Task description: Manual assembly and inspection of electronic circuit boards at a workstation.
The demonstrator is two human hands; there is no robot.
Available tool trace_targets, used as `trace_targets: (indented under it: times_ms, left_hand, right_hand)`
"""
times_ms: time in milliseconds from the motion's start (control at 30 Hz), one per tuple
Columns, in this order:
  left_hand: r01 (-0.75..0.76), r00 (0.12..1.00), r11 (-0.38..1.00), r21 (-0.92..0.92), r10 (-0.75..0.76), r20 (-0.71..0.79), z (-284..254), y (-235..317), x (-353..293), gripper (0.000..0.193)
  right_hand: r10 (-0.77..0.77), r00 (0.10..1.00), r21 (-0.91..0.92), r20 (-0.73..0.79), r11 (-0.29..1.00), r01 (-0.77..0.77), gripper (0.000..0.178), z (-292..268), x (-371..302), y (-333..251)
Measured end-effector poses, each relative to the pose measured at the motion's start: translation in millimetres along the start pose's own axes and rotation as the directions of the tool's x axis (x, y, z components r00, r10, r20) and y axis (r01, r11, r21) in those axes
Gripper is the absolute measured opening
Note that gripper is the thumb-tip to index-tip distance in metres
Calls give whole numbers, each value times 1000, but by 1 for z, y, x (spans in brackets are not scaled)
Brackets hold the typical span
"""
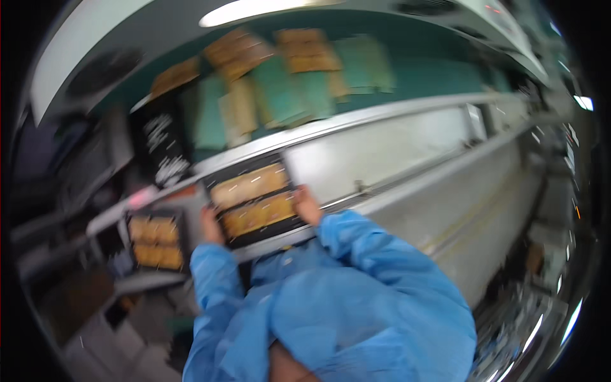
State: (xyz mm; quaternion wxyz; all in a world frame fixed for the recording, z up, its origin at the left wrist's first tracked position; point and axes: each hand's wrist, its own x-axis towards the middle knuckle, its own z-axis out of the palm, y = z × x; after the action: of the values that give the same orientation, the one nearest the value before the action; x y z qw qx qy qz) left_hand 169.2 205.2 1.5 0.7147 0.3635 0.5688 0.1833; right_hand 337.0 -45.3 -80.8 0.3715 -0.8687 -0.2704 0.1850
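Observation:
Between my two hands is a black tray (262, 233) with two rows of flat gold-coloured pieces (249, 188) in it. My left hand (211, 226) is closed on the tray's left edge, and my right hand (308, 205) grips its right edge. The tray is slightly tilted in the picture, in front of my body at the near side of a long bench. Motion blur hides the finger details and the exact kind of the pieces. A second dark tray (184, 237), with similar gold pieces, is to the left of my left hand.
A long bench or conveyor with a pale surface (382, 149) and metal rails runs to the right. Green sheets (277, 89) and tan pieces (238, 54) lie beyond it. A black panel with white marks (162, 146) stands at the left, below a bright lamp (267, 7).

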Motion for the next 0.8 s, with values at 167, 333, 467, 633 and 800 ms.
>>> trace_targets:
  times_ms: [167,333,467,633,800]
  left_hand:
    - [-120,987,982,143,134,-93,6,-46,15,55]
    - [-92,994,990,107,98,-53,-3,-35,7,52]
    - [-93,985,982,166,115,-130,1,-23,3,49]
    - [-100,987,981,166,120,-111,-6,-26,18,44]
    - [-61,991,987,151,78,-106,-13,-25,16,39]
  right_hand:
    - [348,905,375,245,827,-420,31,-42,5,-5]
    - [366,883,417,293,783,-462,30,-42,5,-22]
    - [381,863,468,332,728,-501,27,-44,8,-35]
    - [393,849,452,353,723,-522,29,-37,9,-37]
    - [351,860,389,370,782,-486,33,-34,13,-26]
